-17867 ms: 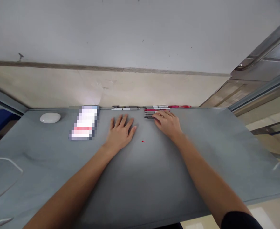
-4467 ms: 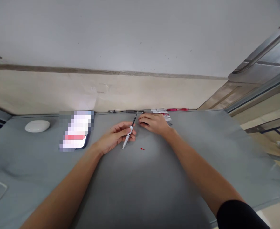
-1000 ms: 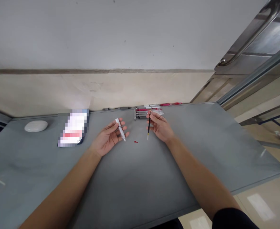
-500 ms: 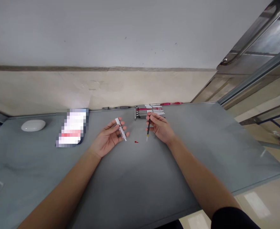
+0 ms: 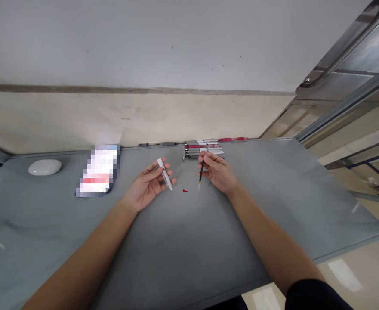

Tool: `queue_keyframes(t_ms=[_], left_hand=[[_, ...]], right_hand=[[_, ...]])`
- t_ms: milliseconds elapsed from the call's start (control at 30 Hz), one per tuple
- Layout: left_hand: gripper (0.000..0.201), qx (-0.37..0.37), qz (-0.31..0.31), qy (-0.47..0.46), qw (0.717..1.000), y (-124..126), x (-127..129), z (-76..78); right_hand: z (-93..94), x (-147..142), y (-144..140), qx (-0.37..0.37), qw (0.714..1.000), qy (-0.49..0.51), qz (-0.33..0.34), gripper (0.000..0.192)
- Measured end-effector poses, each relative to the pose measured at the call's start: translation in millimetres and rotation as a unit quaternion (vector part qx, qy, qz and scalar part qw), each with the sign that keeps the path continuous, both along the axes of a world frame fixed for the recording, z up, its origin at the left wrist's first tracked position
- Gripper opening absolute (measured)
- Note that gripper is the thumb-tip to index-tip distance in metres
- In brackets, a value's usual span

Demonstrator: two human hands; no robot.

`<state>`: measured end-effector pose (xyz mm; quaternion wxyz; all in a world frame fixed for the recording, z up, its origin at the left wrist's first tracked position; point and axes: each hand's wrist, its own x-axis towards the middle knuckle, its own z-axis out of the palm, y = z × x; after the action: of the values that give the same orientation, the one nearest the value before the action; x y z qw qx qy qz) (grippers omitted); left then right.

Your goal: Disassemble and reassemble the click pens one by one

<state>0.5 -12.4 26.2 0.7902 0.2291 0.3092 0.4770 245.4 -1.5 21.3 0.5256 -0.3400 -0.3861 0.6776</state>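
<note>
My left hand [image 5: 147, 184] is closed on a white and clear pen barrel [image 5: 165, 174], thumb pressed across it and the fingers curled behind. The barrel tilts, its lower end toward the middle of the table. Between the fingertips of my right hand [image 5: 218, 171] is a dark pen refill [image 5: 201, 172], held at its top and pointing down, with a yellowish band and a pale tip at the lower end. A small red piece [image 5: 185, 190] lies on the table between the two hands. Behind my right hand lie several pens [image 5: 192, 150] side by side, partly covered by the fingers.
Along the wall edge lie a dark pen [image 5: 158, 144] and a red pen [image 5: 232, 139]. To the left are a pixelated phone-like object [image 5: 99, 172] and a white rounded case [image 5: 44, 167]. The grey table [image 5: 163, 254] meets a wall at the back; a metal handle [image 5: 347, 47] is at upper right.
Both hands keep nearly the same pose and hold the same things. The whole view has shifted very slightly.
</note>
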Motion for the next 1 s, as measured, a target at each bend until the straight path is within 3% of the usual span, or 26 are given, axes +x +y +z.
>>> queue_keyframes(t_ms=[800,1000], left_hand=[[0.023,0.003,0.001,0.025,1.000,-1.3,1.9,1.6],[0.024,0.044,0.014,0.030,0.998,-2.6,3.0,0.6]], right_hand=[[1.1,0.7,-0.9,0.003,1.000,-0.003,0.014,0.019],[1.1,-1.5,-2.0,0.008,1.000,-0.008,-0.007,0.022]])
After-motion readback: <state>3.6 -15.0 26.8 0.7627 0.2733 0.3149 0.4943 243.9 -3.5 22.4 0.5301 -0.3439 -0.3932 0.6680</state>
